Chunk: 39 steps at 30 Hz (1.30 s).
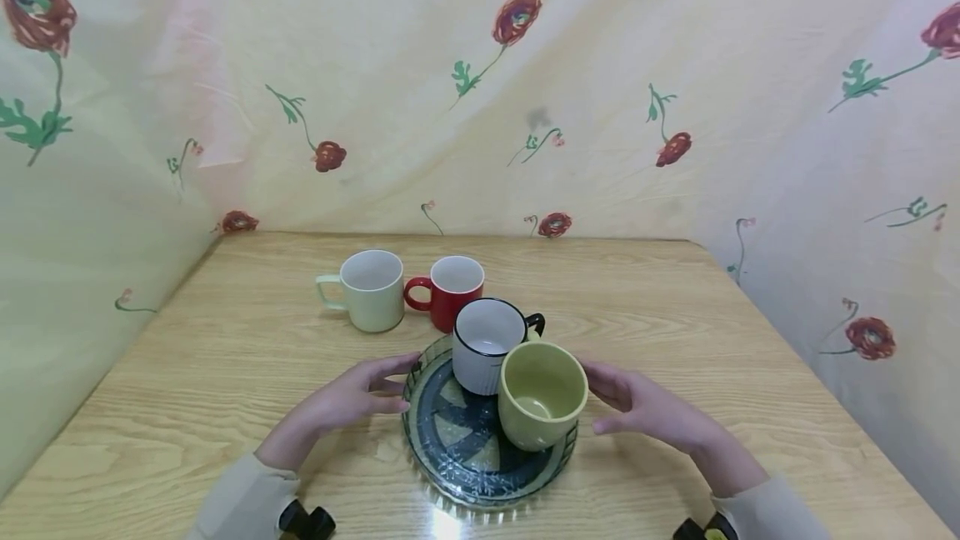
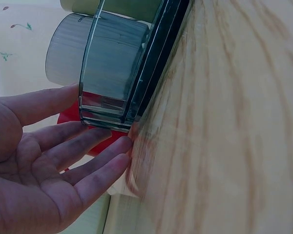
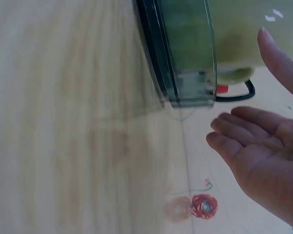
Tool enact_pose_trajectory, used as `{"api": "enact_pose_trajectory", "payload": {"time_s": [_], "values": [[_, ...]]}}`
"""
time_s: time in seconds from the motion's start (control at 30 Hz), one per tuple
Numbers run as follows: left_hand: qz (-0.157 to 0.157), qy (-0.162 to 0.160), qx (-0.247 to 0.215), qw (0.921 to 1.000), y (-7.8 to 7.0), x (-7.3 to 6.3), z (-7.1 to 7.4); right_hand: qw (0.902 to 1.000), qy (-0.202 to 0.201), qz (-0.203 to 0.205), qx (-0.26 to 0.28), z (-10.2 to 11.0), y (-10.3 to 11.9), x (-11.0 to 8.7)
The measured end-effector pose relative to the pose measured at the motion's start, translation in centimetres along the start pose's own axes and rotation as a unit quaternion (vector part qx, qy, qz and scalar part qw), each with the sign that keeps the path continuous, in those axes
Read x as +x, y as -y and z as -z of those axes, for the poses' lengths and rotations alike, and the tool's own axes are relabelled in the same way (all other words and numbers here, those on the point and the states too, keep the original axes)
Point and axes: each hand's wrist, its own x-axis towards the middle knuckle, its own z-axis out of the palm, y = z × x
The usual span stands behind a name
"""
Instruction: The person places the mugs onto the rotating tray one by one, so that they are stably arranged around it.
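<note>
A round glass-walled tray [image 1: 480,486] with a dark blue patterned base sits on the table. On it stand a white enamel mug [image 1: 480,357] with a black rim and, nearer, a yellow-green mug [image 1: 536,407]. My left hand [image 1: 356,398] is at the tray's left side, fingers extended. In the left wrist view, that hand's fingertips [image 2: 119,163] reach right to the glass wall, the thumb at its upper edge. My right hand [image 1: 652,411] is at the right, beside the yellow-green mug. Its fingers are spread, the palm facing the tray, with nothing held.
Behind the tray stands a red mug [image 1: 450,298], close to its far edge. A pale green mug [image 1: 372,294] is left of the red one, handle pointing left. A flowered cloth [image 1: 420,107] hangs around the wooden table [image 1: 187,407] at the back and sides.
</note>
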Motion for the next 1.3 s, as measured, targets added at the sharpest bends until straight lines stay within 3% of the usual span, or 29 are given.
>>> {"api": "enact_pose_trajectory", "payload": {"time_s": [0.33,0.57,0.97,1.3], "values": [[-0.003,-0.001,0.002,1.0,0.1,0.0,0.0,0.9983,-0.053,-0.002,0.026,-1.9,0.1,-0.6],[0.001,-0.002,0.0,1.0,0.0,0.0,0.0,0.9953,-0.079,-0.032,0.045,-2.9,0.1,-0.6],[0.006,-0.004,-0.004,1.0,0.1,0.0,0.0,0.9963,-0.042,-0.056,0.05,-3.6,0.4,-0.7],[-0.01,0.0,0.008,0.9999,0.2,0.0,0.0,0.9968,-0.027,-0.063,0.04,-3.5,0.6,-0.6]]}}
